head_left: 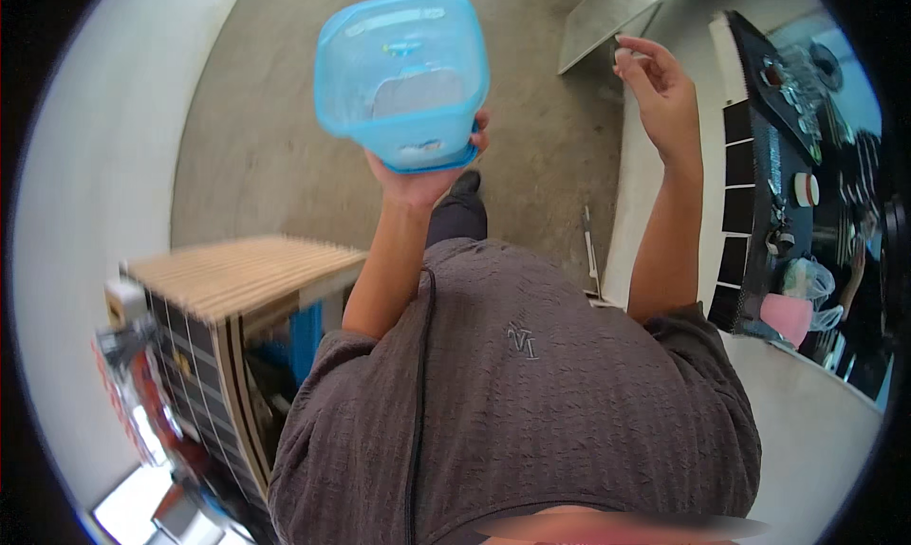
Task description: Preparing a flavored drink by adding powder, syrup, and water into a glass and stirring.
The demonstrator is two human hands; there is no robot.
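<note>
A see-through light-blue plastic food container point(427, 109) is held up in front of me, its wide mouth toward the top of the view. My left hand point(418, 180) is closed round its base from below, with fingertips showing on the right side. Inside the container I make out no contents. My right hand point(660, 94) is raised to the right, apart from the container. Its thumb and forefinger come together in a pinch near the edge of a pale panel point(607, 23); whatever they hold, if anything, is too small to name.
At left stands a wooden-topped cabinet point(242, 270) beside a white wall point(85, 166). A dark counter point(764, 175) on the right carries glassware, a white jar point(806, 189) and a pink cup point(786, 317). Grey concrete floor point(256, 147) lies below; a thin stick point(590, 246) rests near the counter's base.
</note>
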